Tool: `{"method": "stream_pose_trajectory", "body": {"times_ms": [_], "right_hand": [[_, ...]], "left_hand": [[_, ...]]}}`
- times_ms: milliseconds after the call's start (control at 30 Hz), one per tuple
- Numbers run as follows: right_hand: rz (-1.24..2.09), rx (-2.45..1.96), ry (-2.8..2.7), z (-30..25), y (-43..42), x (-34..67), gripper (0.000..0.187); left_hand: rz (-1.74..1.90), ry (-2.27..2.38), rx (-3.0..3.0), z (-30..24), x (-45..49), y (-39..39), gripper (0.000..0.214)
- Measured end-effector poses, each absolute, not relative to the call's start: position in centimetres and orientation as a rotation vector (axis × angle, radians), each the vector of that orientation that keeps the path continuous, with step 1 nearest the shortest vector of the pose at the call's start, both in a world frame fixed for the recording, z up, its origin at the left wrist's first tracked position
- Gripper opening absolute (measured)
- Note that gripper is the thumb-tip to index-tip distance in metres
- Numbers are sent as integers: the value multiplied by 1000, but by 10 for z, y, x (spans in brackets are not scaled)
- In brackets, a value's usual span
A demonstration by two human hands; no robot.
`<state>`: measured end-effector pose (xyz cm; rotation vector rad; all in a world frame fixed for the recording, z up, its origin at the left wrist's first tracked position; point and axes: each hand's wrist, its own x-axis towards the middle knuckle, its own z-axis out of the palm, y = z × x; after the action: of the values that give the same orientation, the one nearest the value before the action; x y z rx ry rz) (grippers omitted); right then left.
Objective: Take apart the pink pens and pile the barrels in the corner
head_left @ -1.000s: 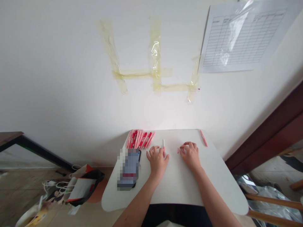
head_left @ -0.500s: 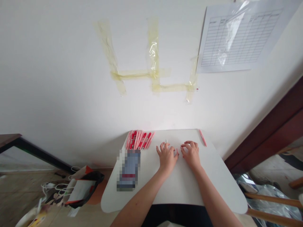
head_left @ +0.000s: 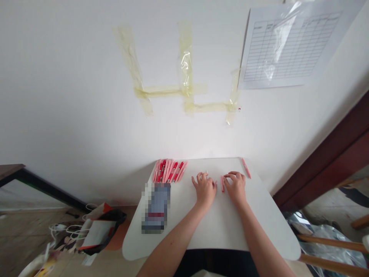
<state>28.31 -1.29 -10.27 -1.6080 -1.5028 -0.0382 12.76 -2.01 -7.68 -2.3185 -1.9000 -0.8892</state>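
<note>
Where the right hand [head_left: 236, 187] rests, a pink pen [head_left: 222, 184] lies alongside.

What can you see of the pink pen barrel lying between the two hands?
The pink pen barrel is a slim, straight tube that looks like smooth plastic. No clip or grip can be made out at this size. It lies flat on the white table top, its length pointing roughly away from the person. The right hand is right beside it and the left hand close by; whether either touches it cannot be told.
</note>
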Motion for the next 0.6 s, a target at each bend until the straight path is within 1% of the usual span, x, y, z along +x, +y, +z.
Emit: {"method": "stream_pose_trajectory", "body": {"times_ms": [133,367,600], "right_hand": [[-27,-1607,-1502,-104,-12,284,22],[-10,-1607,-1491,-103,-12,285,22],[-19,-1589,-1529,-103,-13,286,22]], "left_hand": [[-907,-1900,-2314,-77,126,-20,18],[-902,-1928,-2326,-76,125,-20,17],[-970,-1924,-2309,-73,123,-20,13]]}}
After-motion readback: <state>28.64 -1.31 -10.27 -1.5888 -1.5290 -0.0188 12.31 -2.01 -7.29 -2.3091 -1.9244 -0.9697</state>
